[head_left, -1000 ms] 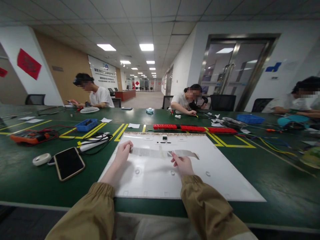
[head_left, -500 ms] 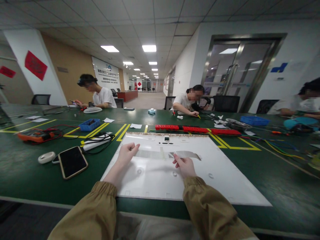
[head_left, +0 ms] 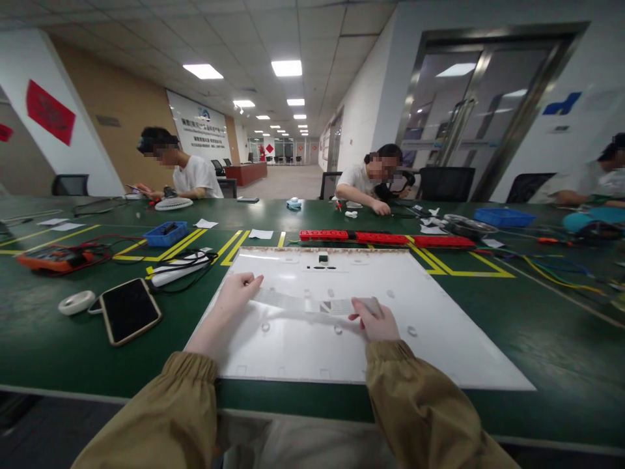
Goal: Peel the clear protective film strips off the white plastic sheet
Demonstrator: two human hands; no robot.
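Note:
A large white panel (head_left: 303,355) lies flat on the green table before me. Above it a thin translucent strip (head_left: 283,301) with fine printed rows stretches between my hands. My left hand (head_left: 232,301) pinches its left end, fingers curled, over the panel's left side. Toward the right end, my right hand (head_left: 378,320) grips the strip between thumb and fingers. Part of a grey-patterned piece shows along the strip near the right hand. Small raised rings (head_left: 338,329) and a dark square part (head_left: 323,259) sit on the panel.
To the left are a phone (head_left: 130,311), a white ring-shaped item (head_left: 77,302), a white power strip (head_left: 180,268) with black cord, a blue tray (head_left: 166,234) and an orange multimeter (head_left: 56,256). Red strips (head_left: 385,240) lie behind the panel. Several people sit across the table.
My right hand has moved to the right along the strip, whose free right end no longer sticks out beyond it. My left hand keeps its pinch. The camera view has shifted slightly.

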